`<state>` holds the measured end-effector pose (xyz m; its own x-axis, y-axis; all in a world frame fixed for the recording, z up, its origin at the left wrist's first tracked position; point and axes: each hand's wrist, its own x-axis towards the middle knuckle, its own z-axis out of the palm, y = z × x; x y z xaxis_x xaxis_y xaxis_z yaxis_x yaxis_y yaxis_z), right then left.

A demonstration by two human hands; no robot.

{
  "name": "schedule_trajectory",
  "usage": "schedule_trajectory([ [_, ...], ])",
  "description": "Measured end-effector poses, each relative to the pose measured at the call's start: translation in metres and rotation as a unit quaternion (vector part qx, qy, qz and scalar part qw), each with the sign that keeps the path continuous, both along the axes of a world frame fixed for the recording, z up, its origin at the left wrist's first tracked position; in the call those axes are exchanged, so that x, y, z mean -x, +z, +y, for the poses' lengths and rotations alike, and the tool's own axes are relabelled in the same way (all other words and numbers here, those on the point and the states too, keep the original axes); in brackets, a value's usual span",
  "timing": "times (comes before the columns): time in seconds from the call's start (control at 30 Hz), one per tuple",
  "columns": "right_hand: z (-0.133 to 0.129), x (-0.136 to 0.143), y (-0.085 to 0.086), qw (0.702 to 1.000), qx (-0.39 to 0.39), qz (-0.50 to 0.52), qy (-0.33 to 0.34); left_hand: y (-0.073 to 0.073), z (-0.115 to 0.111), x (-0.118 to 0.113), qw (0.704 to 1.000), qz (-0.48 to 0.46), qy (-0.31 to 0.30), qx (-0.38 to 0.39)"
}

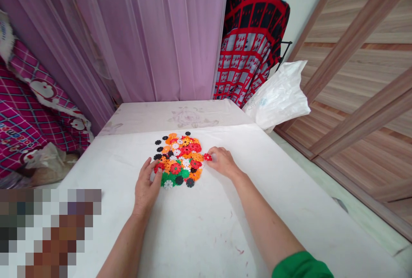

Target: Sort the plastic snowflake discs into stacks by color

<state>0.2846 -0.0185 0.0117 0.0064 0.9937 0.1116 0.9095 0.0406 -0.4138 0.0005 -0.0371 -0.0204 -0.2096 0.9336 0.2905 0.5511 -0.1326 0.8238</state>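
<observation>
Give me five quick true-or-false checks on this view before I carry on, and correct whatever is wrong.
1. The right hand holds a red flower-shaped piece in its fingers. True.
2. The left hand is at the right edge of the pile. False: it is at the left edge.
3. A purple curtain hangs beyond the table. True.
4. The green pieces lie along the pile's far edge. False: they lie towards the near edge.
5. The right sleeve is blue. False: it is green.

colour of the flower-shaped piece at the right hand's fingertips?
The piece is red, best seen in the head view.
</observation>
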Motion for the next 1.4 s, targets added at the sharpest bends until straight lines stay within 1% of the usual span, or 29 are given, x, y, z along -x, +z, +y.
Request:
schedule_trajectory([
  [0.13, -0.002, -0.024, 0.000, 0.997, -0.012, -0.012, -0.079, 0.001, 0.000, 0.000, 1.000, 0.004, -0.001, -0.001],
  [0.2, -0.004, -0.033, -0.005, 0.995, -0.010, -0.025, -0.101, 0.002, 0.000, 0.000, 1.000, 0.004, -0.003, 0.005],
  [0.27, -0.005, -0.037, -0.008, 0.994, -0.011, -0.033, -0.105, 0.002, -0.001, -0.001, 1.000, 0.002, -0.006, 0.007],
  [0.33, -0.006, -0.037, -0.008, 0.995, -0.025, -0.032, -0.092, 0.002, -0.001, -0.001, 1.000, 0.003, -0.007, 0.005],
  [0.4, -0.007, -0.031, -0.002, 0.995, -0.062, -0.018, -0.072, 0.001, -0.001, -0.001, 1.000, 0.008, -0.007, 0.003],
  [0.5, -0.010, -0.011, 0.010, 0.994, -0.102, 0.007, -0.026, 0.000, -0.001, 0.000, 1.000, 0.020, -0.005, 0.004],
  [0.57, -0.014, 0.007, 0.014, 0.995, -0.096, 0.008, 0.020, 0.001, -0.001, 0.000, 1.000, 0.025, -0.003, 0.003],
  [0.63, -0.017, 0.026, 0.013, 0.994, -0.089, -0.012, 0.059, 0.002, -0.001, 0.000, 1.000, 0.026, -0.001, -0.001],
  [0.73, -0.022, 0.044, 0.005, 0.990, -0.092, -0.056, 0.089, 0.003, -0.001, -0.001, 1.000, 0.022, 0.002, -0.006],
  [0.83, -0.023, 0.050, 0.000, 0.986, -0.099, -0.087, 0.106, 0.002, -0.001, -0.001, 1.000, 0.017, -0.001, -0.001],
  [0.93, -0.023, 0.048, 0.005, 0.986, -0.101, -0.069, 0.117, 0.002, -0.001, -0.001, 1.000, 0.012, -0.006, 0.005],
  [1.0, -0.020, 0.040, 0.011, 0.990, -0.105, -0.022, 0.093, 0.002, -0.001, -0.001, 1.000, 0.011, -0.005, 0.001],
  [1.07, -0.016, 0.024, 0.013, 0.991, -0.112, 0.069, 0.036, 0.003, -0.002, -0.001, 1.000, 0.009, -0.004, -0.003],
  [1.1, -0.013, 0.012, 0.012, 0.985, -0.115, 0.128, -0.002, 0.003, -0.002, -0.001, 1.000, 0.009, -0.004, -0.002],
  [1.17, -0.005, -0.014, 0.004, 0.956, -0.108, 0.258, -0.089, 0.003, -0.002, -0.001, 1.000, 0.008, -0.005, 0.003],
  [1.23, 0.002, -0.040, -0.008, 0.926, -0.092, 0.324, -0.168, 0.003, -0.002, -0.001, 1.000, 0.011, -0.008, 0.008],
  [1.27, 0.004, -0.050, -0.014, 0.916, -0.087, 0.343, -0.189, 0.003, -0.002, -0.001, 1.000, 0.012, -0.009, 0.009],
  [1.3, 0.006, -0.057, -0.020, 0.910, -0.083, 0.358, -0.193, 0.002, -0.002, -0.001, 1.000, 0.014, -0.009, 0.008],
  [1.4, 0.010, -0.062, -0.033, 0.909, -0.061, 0.368, -0.186, 0.002, -0.001, -0.001, 1.000, 0.018, -0.005, 0.007],
])
